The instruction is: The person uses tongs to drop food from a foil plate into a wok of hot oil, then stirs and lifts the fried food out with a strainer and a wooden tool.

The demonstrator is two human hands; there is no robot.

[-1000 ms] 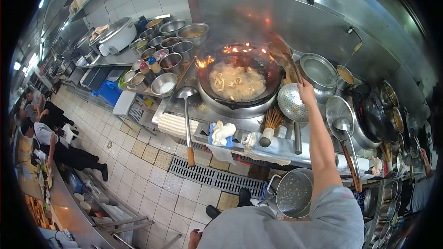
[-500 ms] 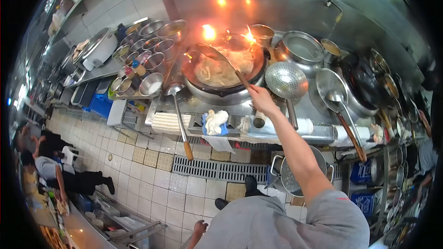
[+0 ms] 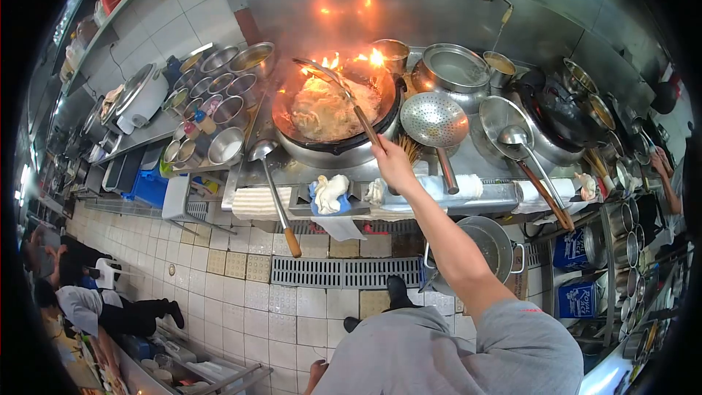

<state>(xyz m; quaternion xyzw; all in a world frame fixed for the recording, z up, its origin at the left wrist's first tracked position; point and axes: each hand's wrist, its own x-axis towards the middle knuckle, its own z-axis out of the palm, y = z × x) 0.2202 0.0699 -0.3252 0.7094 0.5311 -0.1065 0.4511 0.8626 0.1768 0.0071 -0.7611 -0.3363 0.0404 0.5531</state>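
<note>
My right hand (image 3: 395,166) is closed around the wooden handle of a long cooking tool (image 3: 363,116). Its broad metal head, seen nearly edge-on, is raised over the back left of a large wok (image 3: 334,148). Pale food in bubbling, foamy liquid (image 3: 333,108) fills the wok, and flames rise along its far rim. Low beside my body hangs my left hand (image 3: 317,371), partly hidden by the grey shirt, away from the stove. A perforated strainer (image 3: 434,121) lies just right of the wok. To its left rests a ladle (image 3: 273,189) with its wooden handle over the counter edge.
Metal bowls (image 3: 228,110) and squeeze bottles (image 3: 205,121) crowd the left side. A lidded pot (image 3: 455,66), a mesh strainer (image 3: 504,128) and a dark wok (image 3: 559,113) stand right. A stockpot (image 3: 486,249) sits below my right arm. A co-worker (image 3: 110,307) works at lower left.
The tool's head has tipped from a broad view to nearly edge-on over the wok. Flames at the back have shifted. My view has turned slightly, moving the stove left in frame.
</note>
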